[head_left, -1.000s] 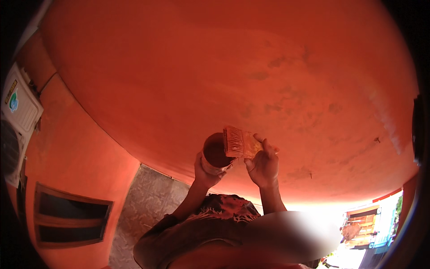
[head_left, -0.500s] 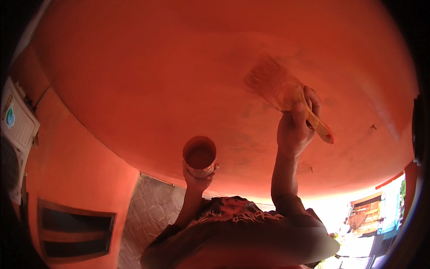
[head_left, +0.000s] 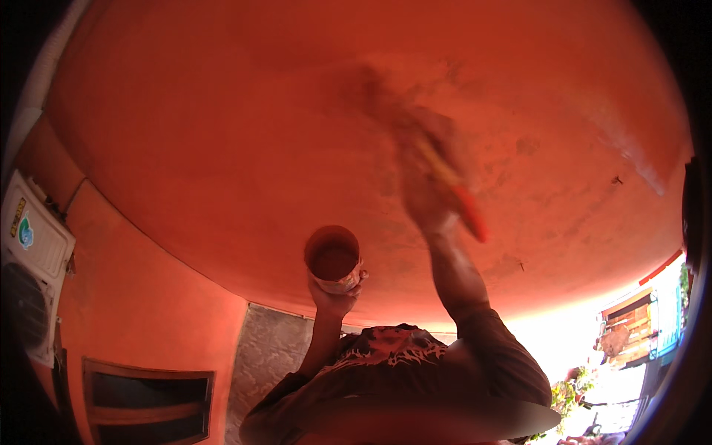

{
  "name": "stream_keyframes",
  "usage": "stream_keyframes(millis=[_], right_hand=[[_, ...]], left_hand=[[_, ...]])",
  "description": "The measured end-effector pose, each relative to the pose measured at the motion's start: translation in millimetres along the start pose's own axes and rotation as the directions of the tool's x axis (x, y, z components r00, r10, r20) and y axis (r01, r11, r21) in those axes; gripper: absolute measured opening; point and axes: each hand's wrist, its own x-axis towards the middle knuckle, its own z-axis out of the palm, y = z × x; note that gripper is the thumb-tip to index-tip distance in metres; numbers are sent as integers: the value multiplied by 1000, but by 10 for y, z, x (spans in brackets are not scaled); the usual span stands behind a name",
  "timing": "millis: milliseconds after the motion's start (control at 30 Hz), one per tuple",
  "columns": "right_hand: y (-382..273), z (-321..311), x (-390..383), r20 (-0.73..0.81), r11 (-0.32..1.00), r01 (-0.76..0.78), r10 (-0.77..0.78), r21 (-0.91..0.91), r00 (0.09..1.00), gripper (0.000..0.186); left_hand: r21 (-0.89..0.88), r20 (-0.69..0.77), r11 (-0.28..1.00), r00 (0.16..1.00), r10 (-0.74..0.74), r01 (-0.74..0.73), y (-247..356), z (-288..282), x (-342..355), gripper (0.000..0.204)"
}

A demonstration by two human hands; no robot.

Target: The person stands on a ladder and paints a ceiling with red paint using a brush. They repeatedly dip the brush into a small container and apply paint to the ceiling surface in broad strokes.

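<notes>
My left hand [head_left: 335, 300] is wrapped round a paint cup [head_left: 343, 283], its open mouth showing and its outside smeared with paint. My right hand [head_left: 430, 189], blurred by motion, grips a wide paintbrush [head_left: 443, 169] by its handle. The brush's bristles point up and left against the orange-red wall [head_left: 259, 148], where they blur into the painted surface. The handle's reddish end sticks out below my right hand. Darker, uneven patches mark the wall around and to the right of the brush.
A white air-conditioner unit [head_left: 33, 259] hangs on the left side wall. Below it is a wood-framed opening [head_left: 148, 404] with dark panes. A small nail [head_left: 617, 180] sticks out of the wall at right. Bright outdoor surroundings with a wooden structure [head_left: 629, 330] show at lower right.
My right hand has swept the paintbrush left and slightly up across the wall. My left hand and the paint cup stay almost in place. The view has shifted a little.
</notes>
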Motion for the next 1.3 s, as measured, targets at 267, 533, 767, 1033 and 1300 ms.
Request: stream_keyframes(millis=[267, 533, 767, 1033, 1300], right_hand=[[-389, -2138, 440, -387, 691, -51, -340, -721, 857, 32], [-306, -1785, 186, -121, 360, 50, -437, -932, 891, 27], [-35, 783, -525, 464, 772, 417, -180, -480, 867, 26], [-4, -61, -35, 175, 920, 151, -93, -362, 980, 24], [-506, -2274, 553, -280, 539, -9, -423, -842, 862, 23]], left_hand=[[-14, -65, 996, 994, -92, 91, 223, -222, -59, 82], [21, -58, 985, 984, -167, 169, 253, -449, 40, 82], [-4, -108, 987, 981, -161, 162, 259, -497, -63, 68], [23, -73, 996, 993, -87, 89, 277, -331, -114, 79], [54, -80, 976, 975, -205, 210, 216, -454, 54, 83]])
